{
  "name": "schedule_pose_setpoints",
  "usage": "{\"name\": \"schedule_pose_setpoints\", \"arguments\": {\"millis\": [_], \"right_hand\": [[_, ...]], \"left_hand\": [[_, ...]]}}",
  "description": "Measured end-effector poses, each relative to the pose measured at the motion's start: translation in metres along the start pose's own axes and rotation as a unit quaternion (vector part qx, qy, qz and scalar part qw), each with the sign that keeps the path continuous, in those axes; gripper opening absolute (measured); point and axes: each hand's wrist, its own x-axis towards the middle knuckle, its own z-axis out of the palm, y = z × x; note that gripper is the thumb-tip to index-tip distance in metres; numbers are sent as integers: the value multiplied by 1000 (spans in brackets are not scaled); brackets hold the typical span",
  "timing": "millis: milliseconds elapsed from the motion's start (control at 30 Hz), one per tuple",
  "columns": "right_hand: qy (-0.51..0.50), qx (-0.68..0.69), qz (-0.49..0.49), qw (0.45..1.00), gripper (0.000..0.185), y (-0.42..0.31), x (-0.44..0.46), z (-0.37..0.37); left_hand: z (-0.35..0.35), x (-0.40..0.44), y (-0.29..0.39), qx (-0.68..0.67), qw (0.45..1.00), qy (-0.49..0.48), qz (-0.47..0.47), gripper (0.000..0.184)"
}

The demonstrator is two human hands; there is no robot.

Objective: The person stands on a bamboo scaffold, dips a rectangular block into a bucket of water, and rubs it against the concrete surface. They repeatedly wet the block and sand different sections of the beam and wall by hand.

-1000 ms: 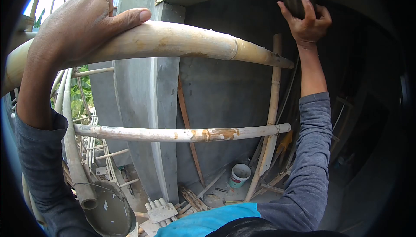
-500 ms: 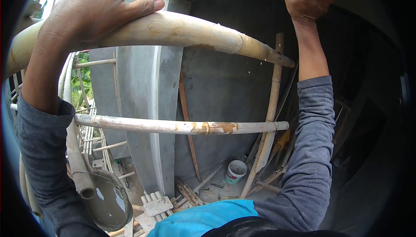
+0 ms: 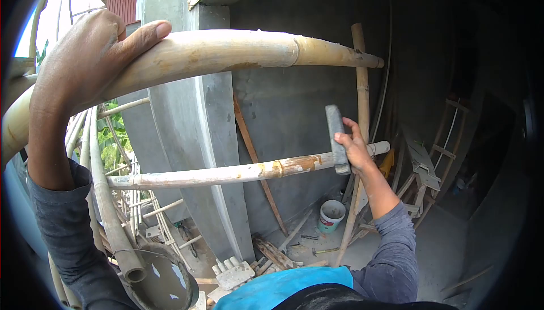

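My left hand (image 3: 85,55) is wrapped over a thick upper bamboo pole (image 3: 226,52) at the left, its thumb lying along the top. In my right hand (image 3: 358,150) is a grey rectangular block (image 3: 336,139), gripped by one long side between thumb and fingers and held nearly upright. The block is in front of the right part of a lower bamboo pole (image 3: 238,174) stained with dried mortar; I cannot tell whether they touch. An upright bamboo pole (image 3: 362,97) stands behind the right ends of both poles.
A grey column (image 3: 181,123) rises behind the poles, beside a dark grey wall (image 3: 272,117). Below are a white-and-green bucket (image 3: 331,215), a round basin (image 3: 192,287) containing grey liquid, and scrap wood (image 3: 275,253). Wooden frames (image 3: 422,171) stand at right.
My right hand has come down from the top edge with the block, to the level of the lower pole. My left hand keeps its hold on the upper pole. The view has shifted.
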Motion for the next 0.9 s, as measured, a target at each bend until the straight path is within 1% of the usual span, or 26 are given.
{"name": "schedule_pose_setpoints", "arguments": {"millis": [33,100,133,167,233,300,333,367,400,433,500,567,600,633,667,733,767,833,867,900], "right_hand": [[-44,-145,-102,983,82,14,4,27],[-49,-282,-211,935,88,4,11,85],[-40,-264,-232,935,90,1,24,110],[-33,-246,-253,935,91,-2,42,134],[38,-182,-311,932,93,-14,85,178],[148,-62,-361,918,92,-47,127,217],[279,-170,-459,826,91,-62,166,228],[328,-89,-490,802,90,-85,184,239],[374,-12,-523,766,88,-108,200,249],[320,245,-479,780,85,-150,189,248],[350,329,-480,734,82,-198,186,236],[430,333,-501,673,85,-231,209,222],[500,287,-439,689,83,-244,212,213],[531,264,-405,696,82,-255,208,207],[559,241,-369,702,81,-265,204,201],[560,225,-369,707,90,-276,193,193],[559,228,-369,706,90,-279,197,198],[518,318,-274,745,86,-284,209,212],[519,316,-276,745,86,-284,221,220],[476,401,-314,717,84,-281,233,229]], "left_hand": [[-5,1,5,10,999,-38,-37,83],[-14,2,14,1,993,-73,-90,84],[-20,2,18,-13,993,-79,-89,84],[-17,1,19,0,994,-56,-95,83],[-21,1,23,6,992,-68,-103,82],[-23,3,21,6,991,-82,-102,81],[-25,3,22,-7,992,-90,-92,81],[-26,3,21,-18,991,-99,-83,81],[-22,3,17,-12,991,-95,-90,81],[-20,4,13,-11,996,-65,-61,83],[-21,5,11,-22,996,-72,-53,81],[-18,5,10,-15,996,-65,-57,81],[-18,4,9,-26,996,-59,-56,80],[-19,4,9,-14,996,-61,-62,80],[-19,4,9,-30,996,-64,-58,80],[-19,5,11,-50,995,-68,-57,80],[-20,6,12,-47,995,-66,-58,80],[-21,7,12,-46,994,-81,-55,81],[-20,6,11,-49,994,-79,-55,81],[-19,6,9,-39,994,-80,-60,82]]}}
